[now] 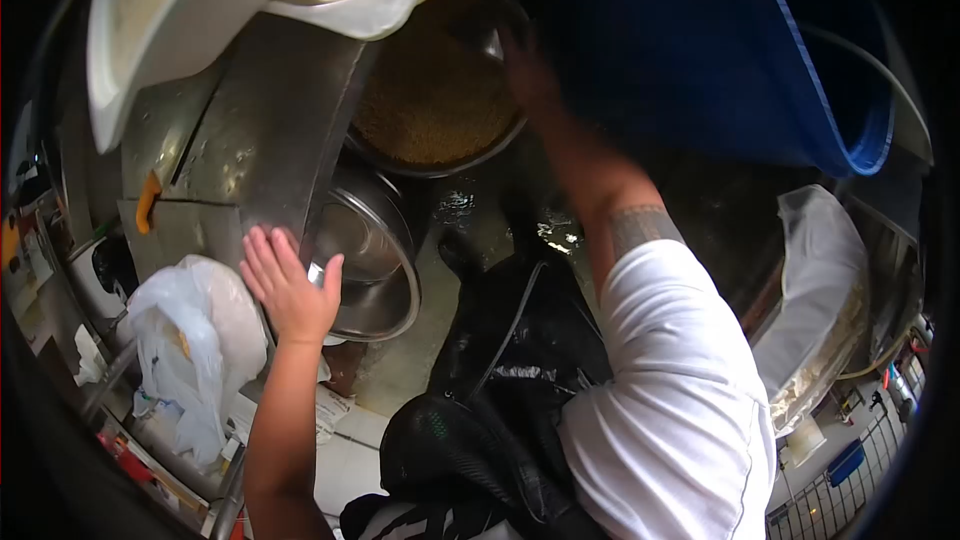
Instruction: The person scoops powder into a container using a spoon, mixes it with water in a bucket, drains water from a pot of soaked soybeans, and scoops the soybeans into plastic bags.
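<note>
My left hand (292,285) is stretched out flat, fingers straight, against the edge of the steel counter (270,130). Just beyond its thumb, two or so steel bowls (375,285) stand low down, one inside another. My right hand (530,75) reaches to the right rim of a wide metal bowl (455,168) on the floor. Golden-brown grains or crumbs (425,105) fill much of that bowl. Beside the right fingers a shiny metal patch (495,45) shows, its kind unclear. Shadow and blur hide how those fingers are bent.
A large blue bin (690,50) stands at upper right. White plastic tubs (190,20) jut in at upper left. A plastic bag (185,330) hangs at left, below an orange strip (148,202) on the counter. A clear-lined container (815,290) is at right. The floor (460,205) looks wet.
</note>
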